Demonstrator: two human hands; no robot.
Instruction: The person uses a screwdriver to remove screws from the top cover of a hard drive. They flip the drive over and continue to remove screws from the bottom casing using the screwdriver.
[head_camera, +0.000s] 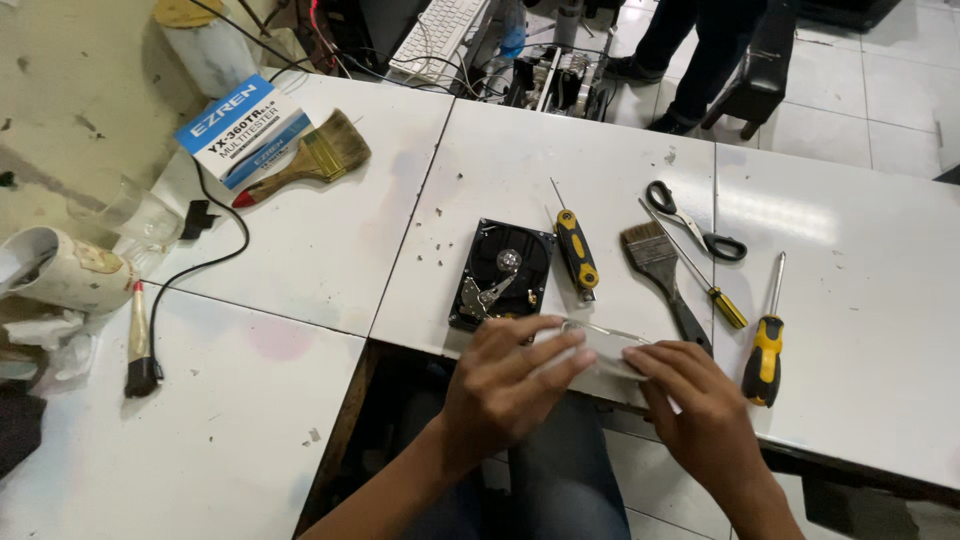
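Holding a pale, flat cover (600, 350) between both hands at the near edge of the desk (860, 330), the person keeps it just clear of the open drive (503, 275).

Left hand (515, 385): fingers curled over the cover's left end, gripping it from above. Right hand (690, 395): fingers laid narrow along the right end, pinching it. The two-handed hold looks meant to keep the thin piece level and away from the exposed parts.

Cover: whitish, glossy, partly hidden by the fingers; its full outline cannot be told. It sits just beside the drive's near right corner, between drive and the person's lap.

Drive: black case, lid off, shiny round platter and arm showing, lying flat near the near edge of the middle panel.

Tools lie in a row to the right of the drive, handles toward the person, probably for easy reach: a yellow-black driver (577, 250) just beside the drive, a brush (660, 270), scissors (690, 220), a thin driver (705, 280), a larger driver (765, 345).

Left panel, far corner: a blue-white box (245, 130) and a second brush (320, 160).

Small dark specks dot the desk around the drive.
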